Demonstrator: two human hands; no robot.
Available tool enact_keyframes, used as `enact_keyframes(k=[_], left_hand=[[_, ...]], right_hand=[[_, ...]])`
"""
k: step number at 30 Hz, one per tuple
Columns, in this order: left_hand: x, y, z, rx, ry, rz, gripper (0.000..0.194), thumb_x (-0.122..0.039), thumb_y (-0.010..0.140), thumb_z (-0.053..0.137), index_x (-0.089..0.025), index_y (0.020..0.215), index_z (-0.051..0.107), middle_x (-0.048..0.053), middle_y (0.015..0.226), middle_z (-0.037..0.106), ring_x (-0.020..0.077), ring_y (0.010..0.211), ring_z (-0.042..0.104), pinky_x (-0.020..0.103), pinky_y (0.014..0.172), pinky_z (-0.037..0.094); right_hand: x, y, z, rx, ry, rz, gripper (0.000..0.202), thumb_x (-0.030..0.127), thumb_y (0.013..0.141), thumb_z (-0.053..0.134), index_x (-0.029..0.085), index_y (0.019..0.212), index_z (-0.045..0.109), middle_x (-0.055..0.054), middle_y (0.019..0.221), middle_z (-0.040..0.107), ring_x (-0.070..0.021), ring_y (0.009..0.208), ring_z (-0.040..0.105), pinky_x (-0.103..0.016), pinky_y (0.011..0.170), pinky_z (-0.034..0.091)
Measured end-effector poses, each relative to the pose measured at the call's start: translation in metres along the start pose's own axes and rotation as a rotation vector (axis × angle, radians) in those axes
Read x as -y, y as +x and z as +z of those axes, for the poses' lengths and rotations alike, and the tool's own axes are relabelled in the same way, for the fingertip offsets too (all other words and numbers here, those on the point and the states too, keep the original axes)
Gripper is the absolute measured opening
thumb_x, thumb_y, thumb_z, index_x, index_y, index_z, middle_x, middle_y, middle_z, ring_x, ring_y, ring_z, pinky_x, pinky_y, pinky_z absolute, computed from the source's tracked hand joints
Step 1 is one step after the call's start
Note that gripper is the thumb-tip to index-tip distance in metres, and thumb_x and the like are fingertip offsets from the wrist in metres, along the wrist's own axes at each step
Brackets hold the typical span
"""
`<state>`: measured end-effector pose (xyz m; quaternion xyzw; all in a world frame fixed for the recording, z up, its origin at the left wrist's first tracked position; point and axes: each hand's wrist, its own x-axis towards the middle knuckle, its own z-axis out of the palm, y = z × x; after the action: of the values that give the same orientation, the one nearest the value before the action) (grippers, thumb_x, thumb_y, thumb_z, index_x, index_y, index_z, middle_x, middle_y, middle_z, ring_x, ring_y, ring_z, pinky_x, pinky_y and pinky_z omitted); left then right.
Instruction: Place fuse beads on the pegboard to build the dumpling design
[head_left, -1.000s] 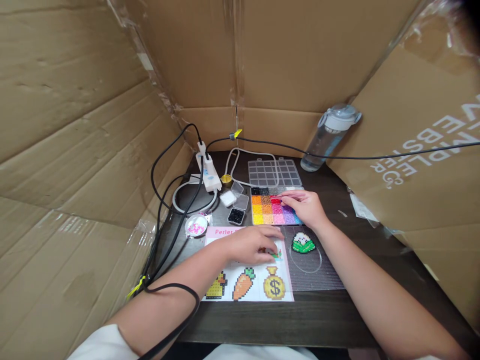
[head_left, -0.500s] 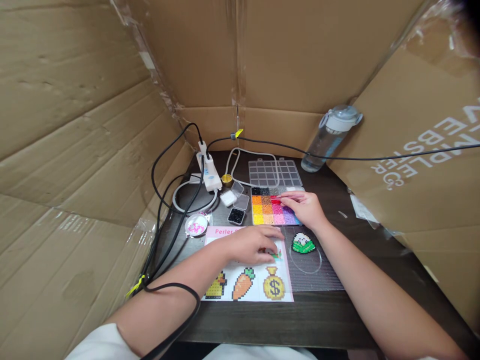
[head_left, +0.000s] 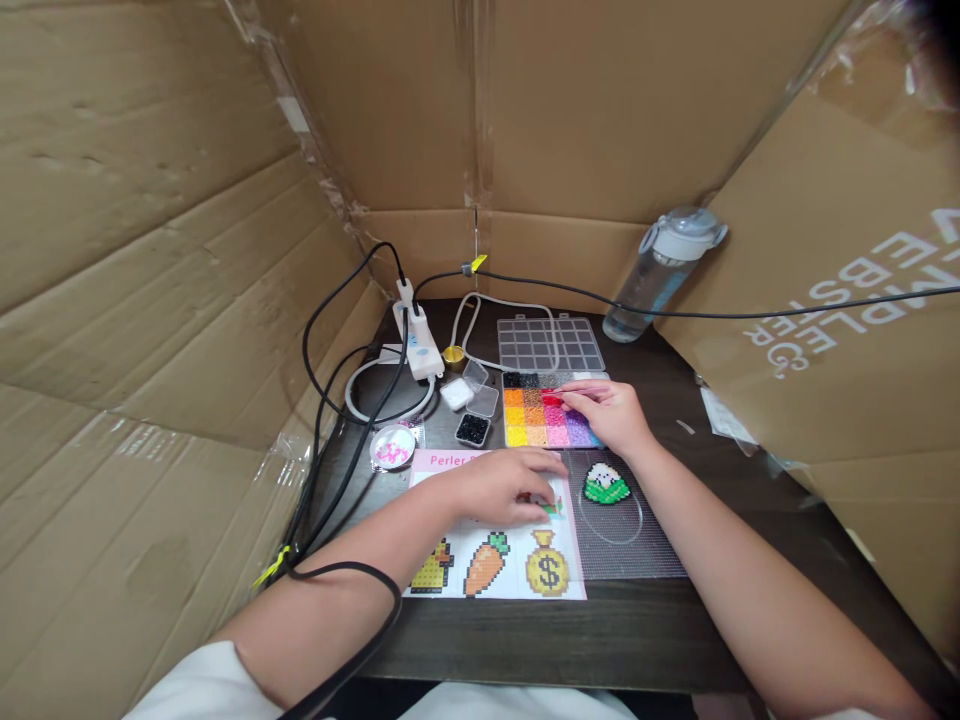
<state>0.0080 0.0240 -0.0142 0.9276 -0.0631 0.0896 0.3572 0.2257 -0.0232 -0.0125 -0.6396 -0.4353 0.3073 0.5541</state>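
Observation:
My right hand (head_left: 609, 412) pinches pink tweezers (head_left: 581, 388), their tip over the red beads (head_left: 551, 398) in the sorted bead box (head_left: 534, 436). Spread out with fingers slightly bent, my left hand (head_left: 517, 487) lies on the printed pattern sheet (head_left: 487, 590), which shows a carrot, a money bag and other pixel pictures. It covers part of the upper pictures. Right of the sheet, a clear pegboard (head_left: 660, 555) carries a white and green bead figure (head_left: 607, 484) with black dots and outline.
Small boxes of black beads (head_left: 472, 431) and white beads (head_left: 456, 394) stand left of the bead box, near a round dish (head_left: 392, 447) with pink beads. Black cables (head_left: 311, 465), a power strip (head_left: 420, 345) and a water bottle (head_left: 660, 275) surround the work. Cardboard walls (head_left: 600, 120) enclose the desk.
The tweezers' tip has shifted very slightly over the red beads. My left hand stays where it was on the sheet, and the whole view has tilted a little.

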Motion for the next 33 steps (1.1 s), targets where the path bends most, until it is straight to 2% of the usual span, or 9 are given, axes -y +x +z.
enact_keyframes(k=[10,23,29,33], left_hand=[[-0.0005,-0.0002,-0.0009,0.005,0.012,0.009,0.014,-0.024,0.086,0.067,-0.015,0.094,0.074,0.014,0.133,0.061,0.0251,0.130,0.054,0.038,0.111,0.043],[-0.0007,-0.0002,-0.0008,0.009,-0.012,-0.009,0.012,-0.025,0.085,0.067,-0.018,0.093,0.074,0.012,0.134,0.061,0.0246,0.131,0.053,0.040,0.111,0.043],[-0.0009,-0.0002,-0.0002,-0.008,-0.020,0.009,0.017,-0.027,0.087,0.065,-0.015,0.095,0.074,0.016,0.131,0.062,0.0265,0.130,0.054,0.040,0.108,0.045],[0.0001,-0.0004,0.0007,-0.004,-0.020,-0.001,0.017,-0.028,0.087,0.065,-0.016,0.096,0.074,0.014,0.132,0.062,0.0254,0.131,0.053,0.039,0.110,0.044]], right_hand=[[-0.0025,0.0003,0.0000,-0.013,0.048,0.010,0.026,0.039,0.068,0.078,0.016,0.081,0.077,-0.011,0.084,0.078,-0.0220,0.071,0.074,-0.038,0.073,0.062],[-0.0038,0.0000,-0.0009,0.009,-0.009,-0.009,0.024,0.038,0.070,0.077,0.017,0.082,0.078,-0.010,0.083,0.078,-0.0222,0.072,0.073,-0.038,0.072,0.061],[-0.0054,0.0004,-0.0008,0.010,-0.014,-0.014,0.023,0.037,0.071,0.077,0.017,0.082,0.078,-0.010,0.082,0.078,-0.0215,0.071,0.073,-0.037,0.070,0.061],[-0.0061,0.0005,-0.0006,0.012,-0.003,-0.014,0.023,0.037,0.071,0.076,0.017,0.082,0.078,-0.010,0.082,0.078,-0.0213,0.071,0.073,-0.036,0.070,0.061]])
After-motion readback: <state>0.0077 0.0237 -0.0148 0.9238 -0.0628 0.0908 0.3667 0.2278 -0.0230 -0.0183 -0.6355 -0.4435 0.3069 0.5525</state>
